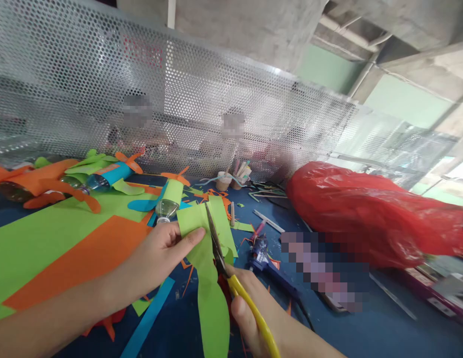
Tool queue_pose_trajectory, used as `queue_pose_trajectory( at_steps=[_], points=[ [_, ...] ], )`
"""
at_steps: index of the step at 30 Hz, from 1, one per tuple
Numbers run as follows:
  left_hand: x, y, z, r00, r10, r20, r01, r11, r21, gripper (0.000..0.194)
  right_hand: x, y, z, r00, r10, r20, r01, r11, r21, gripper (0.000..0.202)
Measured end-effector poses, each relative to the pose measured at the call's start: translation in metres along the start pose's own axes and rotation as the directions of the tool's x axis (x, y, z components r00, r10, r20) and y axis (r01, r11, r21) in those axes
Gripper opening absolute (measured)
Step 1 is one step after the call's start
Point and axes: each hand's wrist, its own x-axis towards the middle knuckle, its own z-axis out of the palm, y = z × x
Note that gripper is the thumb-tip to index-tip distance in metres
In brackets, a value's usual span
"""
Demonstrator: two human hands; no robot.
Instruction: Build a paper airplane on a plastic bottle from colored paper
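Note:
My left hand (181,243) pinches a sheet of lime-green paper (214,313), thumb on top and fingers behind it. The lower part of the paper is cut in a long curved shape that hangs toward me. In my right hand (249,298) is a pair of scissors (249,303) with yellow handles and dark metal blades. The blades point away from me and lie across the right side of the paper, close to my left thumb. A plastic bottle (167,206) wrapped in green paper, with blue and orange paper pieces, lies just beyond my left hand.
A blue glue gun (270,263) lies right of the scissors. Farther right are a phone (328,278) and a big red plastic bag (358,214). Orange paper (85,253) and more wrapped bottles (108,176) lie left. A perforated metal screen (201,109) stands behind, with people beyond.

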Motion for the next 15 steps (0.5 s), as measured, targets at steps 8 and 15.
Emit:
queue_pose_trajectory(
  at_steps=[8, 15],
  points=[
    [0.0003, -0.0013, 0.0016, 1.000, -0.003, 0.029, 0.005, 0.997, -0.075, 0.041, -0.0059, -0.0027, 0.0041, 0.990, 0.095, -0.104, -0.100, 0.994, -0.045, 0.072],
    [0.0005, -0.0012, 0.0010, 0.996, -0.056, 0.068, 0.064, 0.992, -0.113, 0.038, -0.0034, -0.0006, 0.0002, 0.997, 0.074, 0.004, -0.074, 0.997, 0.030, 0.071]
  ],
)
